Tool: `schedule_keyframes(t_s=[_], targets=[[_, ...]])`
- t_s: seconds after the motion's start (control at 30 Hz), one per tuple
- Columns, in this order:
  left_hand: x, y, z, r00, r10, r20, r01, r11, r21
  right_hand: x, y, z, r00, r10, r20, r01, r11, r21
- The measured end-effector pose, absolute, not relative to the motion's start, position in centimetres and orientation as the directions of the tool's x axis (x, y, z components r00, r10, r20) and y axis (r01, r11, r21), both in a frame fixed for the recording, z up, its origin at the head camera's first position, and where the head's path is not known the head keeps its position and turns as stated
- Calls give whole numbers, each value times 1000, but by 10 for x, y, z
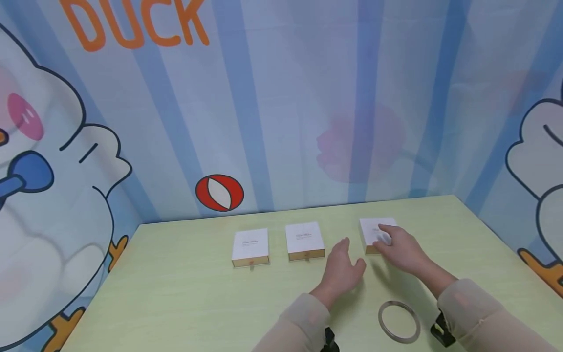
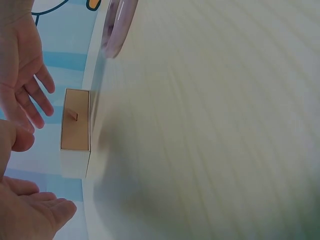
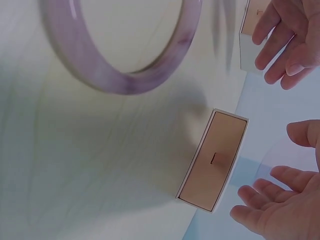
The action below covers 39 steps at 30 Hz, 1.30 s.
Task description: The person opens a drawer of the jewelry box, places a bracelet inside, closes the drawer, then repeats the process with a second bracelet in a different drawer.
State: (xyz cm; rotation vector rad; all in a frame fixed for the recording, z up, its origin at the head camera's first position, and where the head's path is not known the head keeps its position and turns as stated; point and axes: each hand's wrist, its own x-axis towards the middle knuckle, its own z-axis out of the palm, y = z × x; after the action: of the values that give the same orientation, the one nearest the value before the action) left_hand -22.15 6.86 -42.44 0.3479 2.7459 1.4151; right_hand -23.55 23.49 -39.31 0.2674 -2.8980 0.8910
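Three small white drawer boxes stand in a row on the table in the head view: a left box (image 1: pixel 250 244), a middle box (image 1: pixel 305 238) and a right box (image 1: pixel 368 230). My right hand (image 1: pixel 403 250) hovers at the right box with fingers spread, partly covering it. My left hand (image 1: pixel 340 271) is held in the air between the middle and right boxes, fingers extended. Neither hand holds anything. A pale lilac bangle (image 3: pixel 125 85) lies near the right forearm. One box's tan drawer front (image 3: pixel 214 160) with a small pull tab shows in the right wrist view.
The pale wood-grain table (image 1: pixel 184 293) ends at a printed blue striped curtain (image 1: pixel 299 98) behind the boxes. Cartoon duck figures cover the side panels. Dark wrist straps (image 1: pixel 442 331) show below the sleeves.
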Motion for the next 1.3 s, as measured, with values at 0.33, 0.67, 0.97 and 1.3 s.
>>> schedule_keyframes(t_s=[0.33, 0.67, 0.97, 1.3], targets=[[-223, 75, -429, -975, 212, 69, 179, 557, 811, -235, 239, -393, -985, -123, 123, -170, 813, -557], [-225, 80, -430, -974, 219, 60, 172, 538, 826, -236, 245, -397, -989, -100, 110, -144, 825, -546], [-226, 83, -431, -972, 234, 21, 145, 530, 836, -237, 251, -402, -989, -89, 115, -138, 823, -551], [-227, 87, -431, -968, 250, -7, 124, 503, 856, -237, 255, -402, -994, -69, 79, -101, 825, -556]])
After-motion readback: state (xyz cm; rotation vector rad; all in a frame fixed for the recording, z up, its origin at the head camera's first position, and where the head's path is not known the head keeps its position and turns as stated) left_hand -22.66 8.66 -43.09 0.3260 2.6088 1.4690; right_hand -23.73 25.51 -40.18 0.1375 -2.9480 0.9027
